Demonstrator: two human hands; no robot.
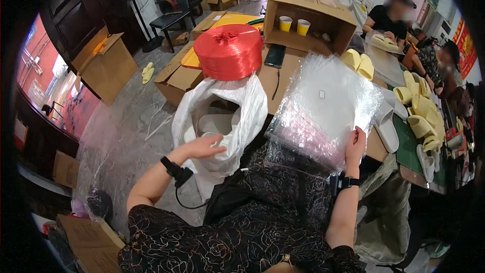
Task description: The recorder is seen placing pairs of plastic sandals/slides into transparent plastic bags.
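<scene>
My left hand [204,147] hovers at the near rim of a white woven sack [255,106], fingers stretched out and holding nothing. Pale grey-white slippers [214,123] lie inside the sack, partly hidden by its folds. A large roll of red plastic twine [228,53] sits just behind the sack's mouth. To the right, a stack of clear plastic bags [318,106] lies fanned out on the table's near edge and hangs over my lap. My right hand [355,146] grips the right edge of these bags, with the thumb on top.
An open cardboard box [308,17] holds two yellow-and-white paper cups [285,24]. A dark phone [275,56] lies before it. Yellow slippers [424,108] and white slippers [386,129] cover the right side. Two people [396,12] sit beyond. A grey sack [386,217] hangs at lower right.
</scene>
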